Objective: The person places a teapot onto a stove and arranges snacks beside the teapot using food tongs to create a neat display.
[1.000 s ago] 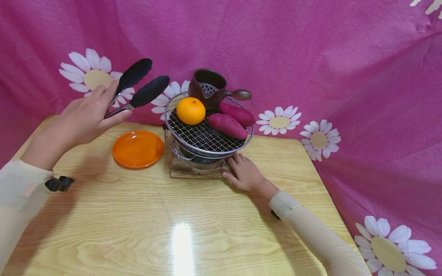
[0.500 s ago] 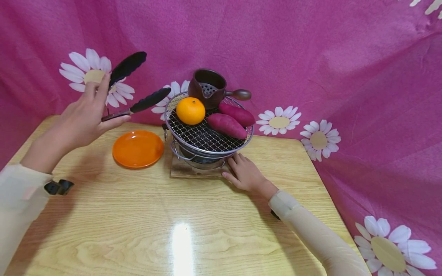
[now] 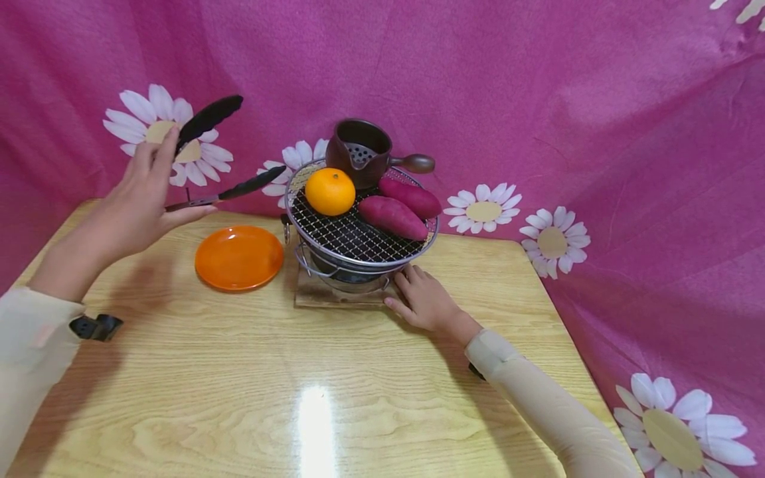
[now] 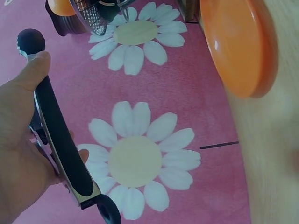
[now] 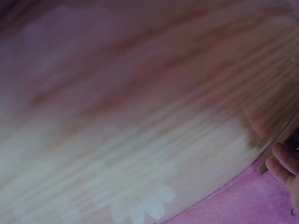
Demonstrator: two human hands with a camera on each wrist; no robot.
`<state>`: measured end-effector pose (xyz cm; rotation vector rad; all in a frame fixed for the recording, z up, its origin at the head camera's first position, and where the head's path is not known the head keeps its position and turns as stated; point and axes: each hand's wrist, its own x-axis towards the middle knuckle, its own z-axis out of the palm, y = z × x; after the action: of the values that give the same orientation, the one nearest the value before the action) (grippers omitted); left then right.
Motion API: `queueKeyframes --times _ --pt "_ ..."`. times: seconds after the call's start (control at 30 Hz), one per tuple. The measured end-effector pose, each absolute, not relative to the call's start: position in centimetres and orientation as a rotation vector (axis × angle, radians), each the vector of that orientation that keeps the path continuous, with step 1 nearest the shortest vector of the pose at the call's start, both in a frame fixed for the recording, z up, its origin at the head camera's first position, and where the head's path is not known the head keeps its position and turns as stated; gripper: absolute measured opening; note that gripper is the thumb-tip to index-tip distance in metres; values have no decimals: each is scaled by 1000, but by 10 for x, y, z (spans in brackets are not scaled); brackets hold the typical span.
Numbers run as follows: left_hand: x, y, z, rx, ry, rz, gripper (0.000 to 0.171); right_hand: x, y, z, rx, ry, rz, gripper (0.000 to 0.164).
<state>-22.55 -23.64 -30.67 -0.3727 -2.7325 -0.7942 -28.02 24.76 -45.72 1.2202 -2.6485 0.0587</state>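
Observation:
My left hand (image 3: 122,206) grips a pair of tongs (image 3: 209,121) in the air at the left, their black tips spread wide. In the left wrist view the tongs' black handle (image 4: 63,135) lies along the palm, with the thumb near its rounded end. My right hand (image 3: 425,302) holds the right corner of the wooden board (image 3: 335,295) beneath a round tabletop grill (image 3: 352,242). On the grill's mesh sit an orange (image 3: 330,192), two purple sweet potatoes (image 3: 392,218) and a dark brown side-handled teapot (image 3: 361,156). Fingers also show at the board's edge in the right wrist view.
An orange plate (image 3: 239,259) lies left of the grill on the wood-grain table (image 3: 251,378). Behind and along the right side hangs a pink cloth (image 3: 508,99) with white daisies.
The tongs' tips have spread farther apart as my left hand opened wider and shifted slightly left. My right hand, the grill and the food on it have stayed put.

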Motion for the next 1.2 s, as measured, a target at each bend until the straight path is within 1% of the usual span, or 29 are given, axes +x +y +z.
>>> queueKeyframes --times 0.2,0.37,0.63,0.77,1.03,1.2 --pt "-229 -241 -319 -361 -2650 -835 114 -281 248 -459 1220 -2645 71 74" --pt "-231 -243 -327 -278 -2622 -890 112 -281 248 -458 1224 -2655 74 72" --pt "-233 -236 -343 -129 -2485 -851 109 -280 248 -457 1213 -2662 54 79" --pt "-232 -230 -350 -46 -2403 -842 109 -280 247 -457 1214 -2656 58 80" --pt "-232 -222 -357 7 -2295 -828 99 -281 248 -458 1217 -2663 66 76" --pt "-230 -220 -356 57 -2319 -803 98 -281 248 -458 1219 -2662 67 75"
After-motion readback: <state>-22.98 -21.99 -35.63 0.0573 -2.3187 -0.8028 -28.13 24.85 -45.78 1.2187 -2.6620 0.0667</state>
